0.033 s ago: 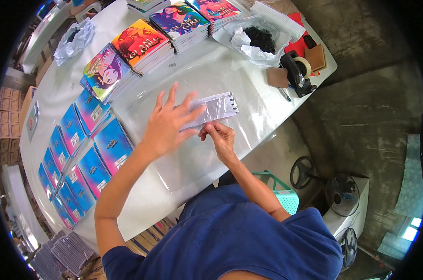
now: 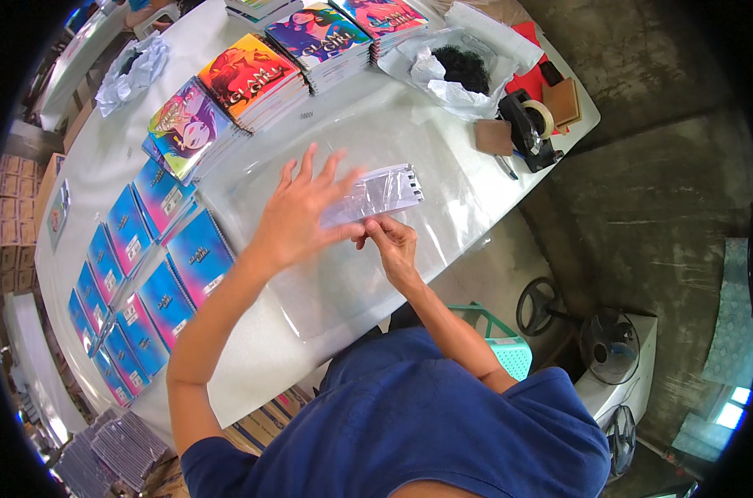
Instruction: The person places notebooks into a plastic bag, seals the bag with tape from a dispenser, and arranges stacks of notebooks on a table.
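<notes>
On the table lies a narrow, pale pad (image 2: 382,190) with a dark-and-white spiral binding along its right end, covered in shiny clear plastic. My left hand (image 2: 298,207) spans its left end, fingers spread apart and smeared by motion at the tips; whether it touches the pad I cannot tell. At the pad's near edge, my right hand (image 2: 395,249) pinches with thumb and forefinger, the other fingers curled under. Beneath everything is a large clear plastic sheet (image 2: 310,303).
Stacks of colourful spiral notebooks (image 2: 252,79) line the far side. Blue-pink notebooks (image 2: 148,307) lie in rows at left. At far right are a tape dispenser (image 2: 526,124), a brown block (image 2: 493,138) and a plastic bag (image 2: 443,75) with dark stringy material. A green stool (image 2: 508,353) stands below the table edge.
My left hand's fingers have shifted slightly, and its thumb has come closer to the right hand's fingertips. The right hand and the pad look almost unmoved.
</notes>
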Tool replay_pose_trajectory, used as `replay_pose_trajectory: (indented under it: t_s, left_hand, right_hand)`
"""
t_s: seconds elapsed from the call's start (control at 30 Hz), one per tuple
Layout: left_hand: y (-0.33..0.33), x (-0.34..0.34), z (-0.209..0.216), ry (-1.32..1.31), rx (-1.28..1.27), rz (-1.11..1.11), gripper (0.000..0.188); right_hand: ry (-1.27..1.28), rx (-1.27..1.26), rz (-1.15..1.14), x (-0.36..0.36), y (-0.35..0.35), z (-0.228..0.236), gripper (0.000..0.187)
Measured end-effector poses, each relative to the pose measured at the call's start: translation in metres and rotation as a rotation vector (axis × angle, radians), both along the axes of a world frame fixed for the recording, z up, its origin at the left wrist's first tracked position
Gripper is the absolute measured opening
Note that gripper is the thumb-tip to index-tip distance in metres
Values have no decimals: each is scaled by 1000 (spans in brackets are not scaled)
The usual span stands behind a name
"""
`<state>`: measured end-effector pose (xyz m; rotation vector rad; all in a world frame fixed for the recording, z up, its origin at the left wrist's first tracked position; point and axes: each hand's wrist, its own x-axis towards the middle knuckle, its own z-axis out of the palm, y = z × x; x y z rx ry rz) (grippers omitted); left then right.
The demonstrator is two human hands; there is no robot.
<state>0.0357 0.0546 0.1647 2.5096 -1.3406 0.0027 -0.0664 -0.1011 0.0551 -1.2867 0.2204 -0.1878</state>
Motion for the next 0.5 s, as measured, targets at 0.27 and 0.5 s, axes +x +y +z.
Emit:
replay_pose_trajectory:
  t_s: [0.27, 0.5]
  left_hand:
    - [-29, 20, 11, 280, 213, 6, 72]
    - [-16, 16, 12, 283, 232, 68, 79]
  right_hand:
    - [-17, -89, 165, 1, -17, 4, 21]
    - [209, -734, 249, 26, -348, 28, 25]
